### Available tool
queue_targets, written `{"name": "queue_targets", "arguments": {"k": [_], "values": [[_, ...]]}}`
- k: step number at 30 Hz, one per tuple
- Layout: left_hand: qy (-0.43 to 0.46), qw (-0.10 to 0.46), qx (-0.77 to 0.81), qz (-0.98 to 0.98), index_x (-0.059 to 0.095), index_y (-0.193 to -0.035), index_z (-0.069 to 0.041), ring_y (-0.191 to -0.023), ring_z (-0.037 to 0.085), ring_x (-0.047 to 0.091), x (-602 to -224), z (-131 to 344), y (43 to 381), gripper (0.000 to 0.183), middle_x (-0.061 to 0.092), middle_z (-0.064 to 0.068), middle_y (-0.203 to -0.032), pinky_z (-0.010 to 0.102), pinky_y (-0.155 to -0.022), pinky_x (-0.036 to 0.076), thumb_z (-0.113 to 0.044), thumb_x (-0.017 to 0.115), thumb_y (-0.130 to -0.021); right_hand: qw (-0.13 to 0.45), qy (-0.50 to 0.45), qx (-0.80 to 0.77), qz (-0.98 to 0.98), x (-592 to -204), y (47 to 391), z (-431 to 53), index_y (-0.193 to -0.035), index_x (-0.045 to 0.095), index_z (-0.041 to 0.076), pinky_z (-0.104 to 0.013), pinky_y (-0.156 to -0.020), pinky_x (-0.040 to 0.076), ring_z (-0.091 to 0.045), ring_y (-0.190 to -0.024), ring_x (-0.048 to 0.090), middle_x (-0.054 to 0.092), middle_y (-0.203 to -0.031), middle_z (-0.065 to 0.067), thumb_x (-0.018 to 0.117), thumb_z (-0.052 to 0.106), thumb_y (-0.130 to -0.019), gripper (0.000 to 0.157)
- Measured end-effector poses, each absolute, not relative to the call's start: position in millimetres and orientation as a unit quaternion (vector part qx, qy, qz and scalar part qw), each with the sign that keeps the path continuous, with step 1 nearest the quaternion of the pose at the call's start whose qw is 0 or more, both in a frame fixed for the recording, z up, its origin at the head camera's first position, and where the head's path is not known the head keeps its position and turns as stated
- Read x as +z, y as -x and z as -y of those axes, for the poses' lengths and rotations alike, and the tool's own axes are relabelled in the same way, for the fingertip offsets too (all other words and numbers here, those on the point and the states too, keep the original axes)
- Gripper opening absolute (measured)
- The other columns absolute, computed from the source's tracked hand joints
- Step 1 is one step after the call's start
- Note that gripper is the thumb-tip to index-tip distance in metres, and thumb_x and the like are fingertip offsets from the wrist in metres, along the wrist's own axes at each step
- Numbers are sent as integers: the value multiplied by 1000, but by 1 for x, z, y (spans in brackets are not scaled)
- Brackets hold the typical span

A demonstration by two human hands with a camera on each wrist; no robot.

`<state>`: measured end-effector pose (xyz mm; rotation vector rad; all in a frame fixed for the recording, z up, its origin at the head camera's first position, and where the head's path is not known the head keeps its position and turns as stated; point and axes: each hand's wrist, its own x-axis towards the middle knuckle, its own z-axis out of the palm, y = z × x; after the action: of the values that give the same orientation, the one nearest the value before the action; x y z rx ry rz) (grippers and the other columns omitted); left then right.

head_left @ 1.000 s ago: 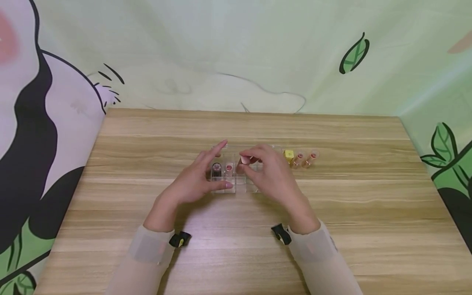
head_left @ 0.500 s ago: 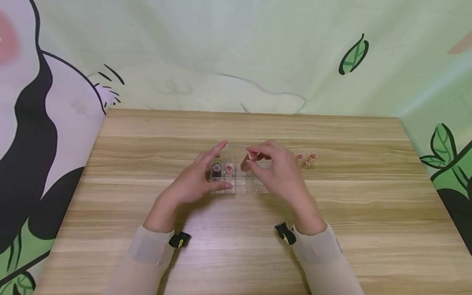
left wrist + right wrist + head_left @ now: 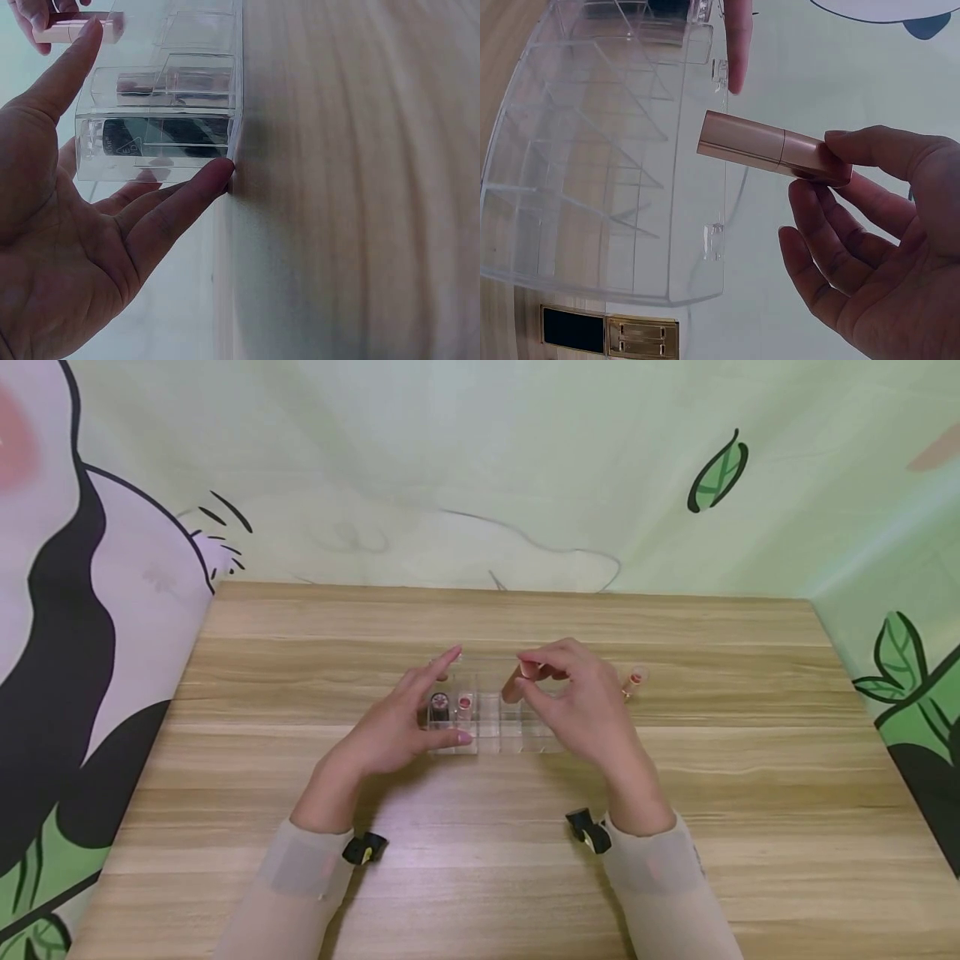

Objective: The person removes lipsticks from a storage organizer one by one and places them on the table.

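A clear, compartmented organizer (image 3: 489, 727) stands on the table. My left hand (image 3: 397, 718) holds its left end, thumb along the front and a finger along the back. In its leftmost slots stand a black lipstick tube (image 3: 440, 706) and a pinkish lipstick (image 3: 464, 706). Above the middle slots, my right hand (image 3: 581, 710) pinches a rose-gold lipstick tube (image 3: 742, 141) by one end between thumb and fingers. The tube hangs tilted in the head view and touches no slot wall that I can make out. In the left wrist view, the thumb (image 3: 71, 71) and fingers lie fairly straight against the organizer.
To the right of the organizer stands a pink and gold lipstick (image 3: 634, 682). A gold and black case (image 3: 611, 330) lies by the organizer's right end. The wood-grain table (image 3: 480, 860) meets a printed cloth backdrop (image 3: 375, 468) behind.
My right hand has moved right and slightly back with the rose-gold lipstick tube, from the middle slots toward the right ones. It now covers the yellow-topped item. My left hand has stayed put.
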<state>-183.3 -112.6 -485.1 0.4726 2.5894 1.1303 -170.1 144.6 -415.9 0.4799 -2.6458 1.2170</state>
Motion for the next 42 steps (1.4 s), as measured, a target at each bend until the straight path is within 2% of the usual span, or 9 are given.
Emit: {"name": "queue_targets", "arguments": {"k": [11, 20, 24, 28, 33, 42], "values": [[-161, 142, 391, -895, 3, -153, -70, -137, 45, 54, -487, 112, 183, 108, 28, 5, -169, 71, -106, 45, -57, 83, -81, 111, -149, 414, 891, -414, 171, -154, -116, 78, 6, -40, -87, 57, -21, -97, 69, 72, -103, -7, 77, 7, -92, 25], [-164, 142, 386, -897, 1, -154, -69, -138, 45, 52, -487, 113, 183, 109, 27, 5, -170, 71, -109, 42, -61, 81, -81, 150, -146, 419, 883, -410, 170, -163, -115, 79, 4, -22, -81, 54, -21, -94, 69, 72, -102, -9, 78, 3, -89, 25], [-164, 143, 386, -897, 1, -153, -69, -138, 45, 53, -487, 113, 183, 109, 26, 5, -170, 71, -109, 42, -62, 81, -80, 158, -135, 426, 881, -407, 170, -168, -114, 79, 5, -19, -82, 52, -21, -93, 68, 71, -101, -8, 78, 3, -89, 25], [-164, 143, 385, -897, 1, -154, -69, -138, 45, 52, -488, 113, 183, 109, 26, 4, -171, 71, -109, 42, -62, 81, -80, 168, -120, 423, 882, -406, 169, -172, -114, 80, 8, -16, -73, 50, -19, -93, 69, 71, -102, -6, 78, 5, -90, 25], [-168, 139, 386, -897, 1, -154, -68, -137, 44, 54, -487, 114, 183, 109, 28, 5, -169, 71, -108, 43, -62, 81, -80, 168, -111, 422, 884, -405, 170, -176, -115, 80, 9, -16, -73, 47, -19, -96, 68, 72, -105, -7, 78, 5, -90, 26], [-171, 134, 381, -899, 2, -156, -66, -136, 42, 55, -487, 114, 185, 109, 36, 4, -165, 69, -108, 44, -61, 81, -80, 135, -88, 411, 897, -407, 174, -182, -118, 80, 12, -18, -68, 47, -21, -96, 67, 71, -105, -5, 75, 8, -92, 26]]}}
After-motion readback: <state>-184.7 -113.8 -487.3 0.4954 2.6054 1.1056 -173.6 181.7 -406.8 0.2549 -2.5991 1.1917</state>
